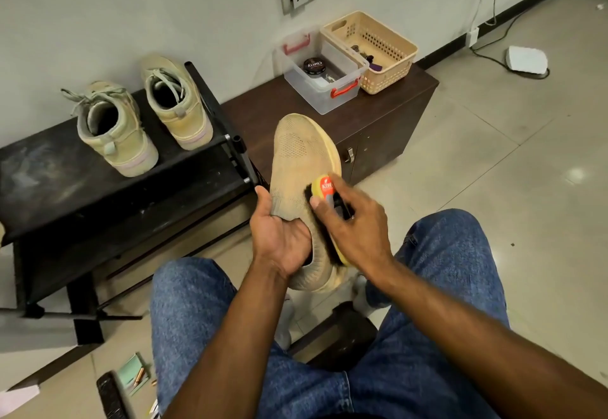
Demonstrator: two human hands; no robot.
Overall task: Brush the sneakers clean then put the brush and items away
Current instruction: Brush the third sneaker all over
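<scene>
Tiled floor and a pale wall frame the scene, with a black shoe rack up and to the left of the hands, carrying a pair of worn lace-up sneakers side by side, heels toward us. Coming across, the left hand grips a beige knit slip-on sneaker at the collar, thumb along the outer side and fingers tucked into the opening, toe pointing away. Right beside it, the right hand is wrapped around a yellow Kiwi shoe brush, dark bristles pressed against the shoe's side near the opening. Beyond the hands, on a dark low cabinet, sits a clear storage box with red latches and a tin of Cherry polish inside; just right of it, touching, a beige perforated basket. By my read we're mid-brushing, with putting away not yet begun. Next up, steady strokes along the knit and turning the shoe to reach the far side, then the pair on the rack.
</scene>
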